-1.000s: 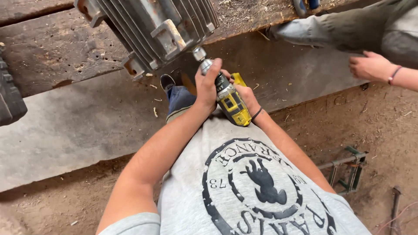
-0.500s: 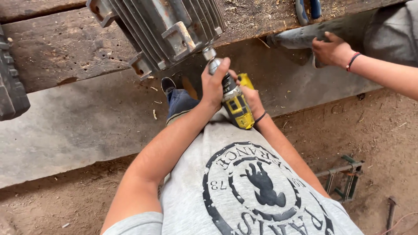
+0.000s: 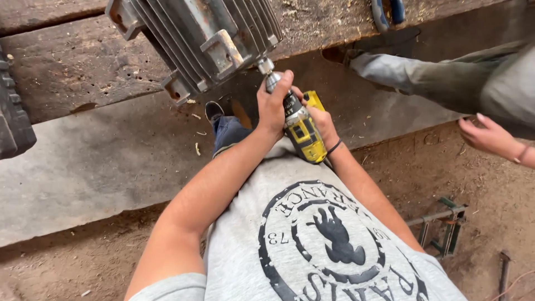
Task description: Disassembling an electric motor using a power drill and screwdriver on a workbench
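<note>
Gripping the yellow and black power drill (image 3: pixel 300 127) with both hands, we hold it up in front of our chest, its nose pointing up and away toward the grey finned motor housing (image 3: pixel 200 42). Our left hand (image 3: pixel 273 106) is closed around the front of the drill, fingers wrapped over the metal chuck (image 3: pixel 270 78), thumb along its side. Our right hand (image 3: pixel 320 120) is mostly hidden behind the drill body; it is curled around the handle, with a dark band on the wrist. The tip of the chuck sits just beside the lower edge of the motor housing; we cannot tell whether the two touch.

The motor housing lies tilted on the worn wooden bench (image 3: pixel 78 61), its ribs running along its length and a mounting foot jutting toward us. A pair of blue-handled pliers (image 3: pixel 388 12) rests on the bench to the right. Below the bench edge runs a concrete slab (image 3: pixel 100 173), then bare dirt floor (image 3: pixel 490 189). Our knee in blue jeans (image 3: pixel 229 132) shows between our forearms.

At the right, another person's hand (image 3: pixel 490 136) hangs open with fingers loosely spread, well apart from ours, and their trouser leg (image 3: pixel 423 78) stretches across the slab. A small green metal frame (image 3: pixel 446 223) stands on the dirt.
</note>
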